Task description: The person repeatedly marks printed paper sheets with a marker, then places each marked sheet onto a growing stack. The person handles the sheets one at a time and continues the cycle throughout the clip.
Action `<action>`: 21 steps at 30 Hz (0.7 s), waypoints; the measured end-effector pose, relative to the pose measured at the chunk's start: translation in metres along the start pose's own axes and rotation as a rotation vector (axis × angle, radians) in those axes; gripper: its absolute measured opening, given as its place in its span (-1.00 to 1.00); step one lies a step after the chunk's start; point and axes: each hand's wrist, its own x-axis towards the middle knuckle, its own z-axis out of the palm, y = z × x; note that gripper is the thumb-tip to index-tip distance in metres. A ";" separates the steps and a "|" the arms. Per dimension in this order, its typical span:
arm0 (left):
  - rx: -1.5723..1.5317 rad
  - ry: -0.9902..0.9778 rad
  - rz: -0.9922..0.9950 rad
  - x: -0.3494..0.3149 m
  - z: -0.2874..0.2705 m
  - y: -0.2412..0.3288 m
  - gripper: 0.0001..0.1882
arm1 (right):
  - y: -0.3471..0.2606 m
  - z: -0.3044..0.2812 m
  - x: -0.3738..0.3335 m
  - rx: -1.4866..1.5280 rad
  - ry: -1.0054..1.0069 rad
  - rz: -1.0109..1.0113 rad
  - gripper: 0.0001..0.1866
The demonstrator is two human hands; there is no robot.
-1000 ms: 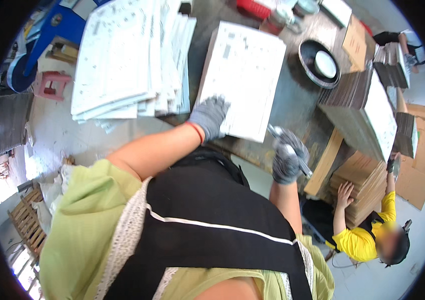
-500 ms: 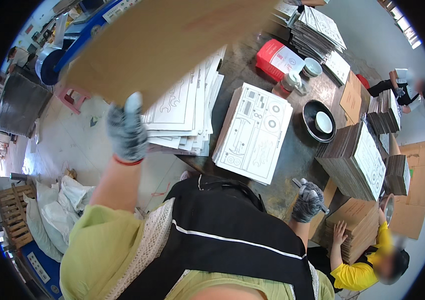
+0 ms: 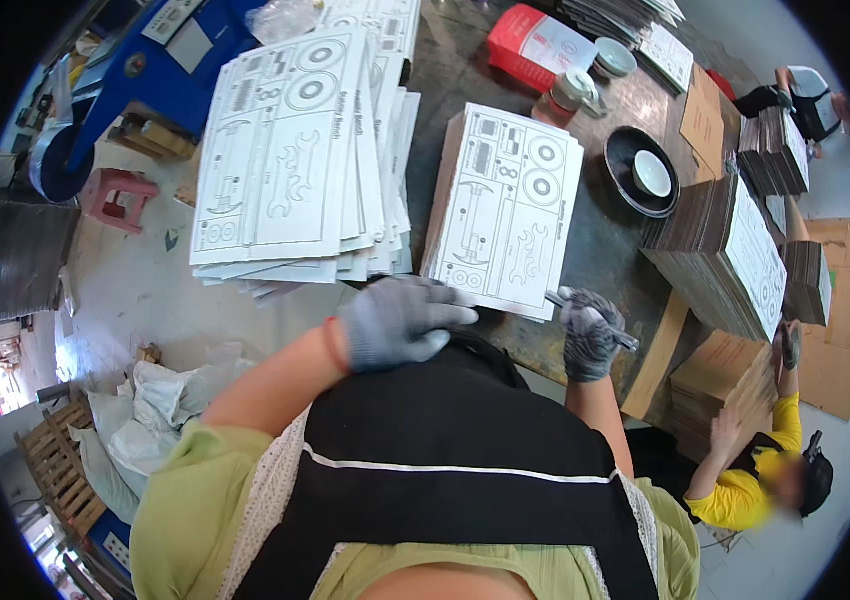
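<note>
My left hand (image 3: 400,322), in a grey knit glove, is open, its fingers stretched toward the near edge of the middle stack of printed white boards (image 3: 507,212). Nothing shows in it. At that stack's near right corner is my right hand (image 3: 593,338), also gloved and closed around a slim metal tool (image 3: 624,340). The tool's far tip is beside the corner; its exact kind cannot be made out. To the left lies a looser pile of printed boards (image 3: 280,160), its edges uneven, with tool outlines and circles drawn on top.
Behind the middle stack stand a glass jar (image 3: 557,98), a red and white bag (image 3: 537,48) and a black bowl (image 3: 613,165) holding a small white bowl (image 3: 651,174). Tall board stacks (image 3: 720,255) line the right side. A co-worker in a yellow top (image 3: 715,497) handles brown boards there.
The raised brown sheet is no longer in the air; a printed board now tops the left pile. My left hand has come down and right, and my right hand has moved forward to the stack's corner.
</note>
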 end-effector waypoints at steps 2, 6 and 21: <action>0.250 -0.048 -0.054 0.044 0.047 -0.031 -0.41 | 0.006 0.009 0.009 -0.041 0.025 0.048 -0.49; 0.462 -0.050 -0.321 0.098 0.080 -0.065 0.11 | 0.037 0.014 0.040 -0.054 -0.062 0.047 -0.51; 0.497 -0.085 -0.380 0.111 0.120 -0.114 0.15 | 0.135 0.055 0.104 0.003 0.037 0.118 -0.60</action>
